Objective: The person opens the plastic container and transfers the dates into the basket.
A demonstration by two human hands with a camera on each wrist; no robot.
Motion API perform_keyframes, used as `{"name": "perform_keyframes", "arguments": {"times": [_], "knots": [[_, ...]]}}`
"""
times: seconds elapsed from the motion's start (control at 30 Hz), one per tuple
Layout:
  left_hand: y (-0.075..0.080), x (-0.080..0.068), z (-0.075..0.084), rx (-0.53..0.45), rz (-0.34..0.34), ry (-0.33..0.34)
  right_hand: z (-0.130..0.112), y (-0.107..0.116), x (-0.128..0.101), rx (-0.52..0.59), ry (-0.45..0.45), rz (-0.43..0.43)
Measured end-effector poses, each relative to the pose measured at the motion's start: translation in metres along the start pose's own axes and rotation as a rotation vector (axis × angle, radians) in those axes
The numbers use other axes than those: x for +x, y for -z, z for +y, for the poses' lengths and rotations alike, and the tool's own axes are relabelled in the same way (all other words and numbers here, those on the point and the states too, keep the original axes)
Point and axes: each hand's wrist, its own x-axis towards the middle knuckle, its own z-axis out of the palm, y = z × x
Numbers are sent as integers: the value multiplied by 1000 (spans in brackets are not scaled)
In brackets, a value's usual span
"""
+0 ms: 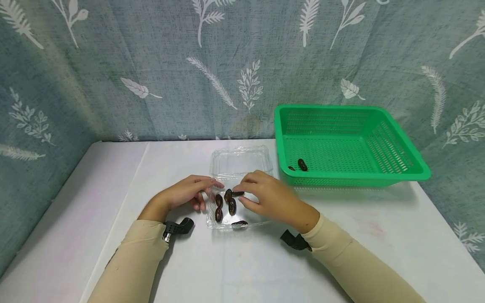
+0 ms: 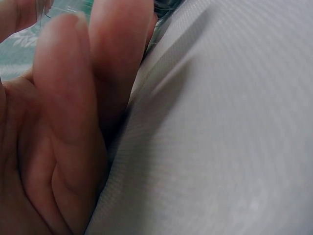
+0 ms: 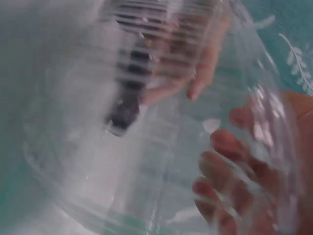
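A clear plastic clamshell box (image 1: 242,162) lies open on the white table, with several dark dates (image 1: 232,206) in its near half. My right hand (image 1: 239,194) reaches into the box from the right and pinches one date (image 1: 238,193) between thumb and forefinger. My left hand (image 1: 206,191) lies at the box's left edge, its forefinger stretched onto the rim. In the left wrist view the fingers (image 2: 73,122) lie flat against the table. The right wrist view is blurred by the clear plastic; a dark date (image 3: 124,111) shows through it.
A green perforated basket (image 1: 379,172) stands at the right rear of the table (image 1: 246,269), with two dates (image 1: 302,164) inside near its front left corner. A leaf-patterned curtain closes off the back and both sides.
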Motion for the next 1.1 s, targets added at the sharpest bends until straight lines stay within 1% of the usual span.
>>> {"name": "perform_keyframes", "arguments": {"times": [0.1,0.33,0.47,0.7,0.93,1.1], "knots": [[0,-1,-1,-2,1,-4,-2,-6,0,-2,4,-43],[0,-1,-1,-12,-5,-5,-4,-21,2,-4,33,-96],[0,-1,-2,-4,1,-11,-7,-25,4,21,21,-138],[-1,-1,-1,-1,3,-14,-7,-28,4,25,14,-199],[-2,-1,-1,-14,2,-13,-6,-30,4,47,-34,-265],[-1,-1,-1,-18,1,-8,-6,-32,4,33,-51,-320]]}}
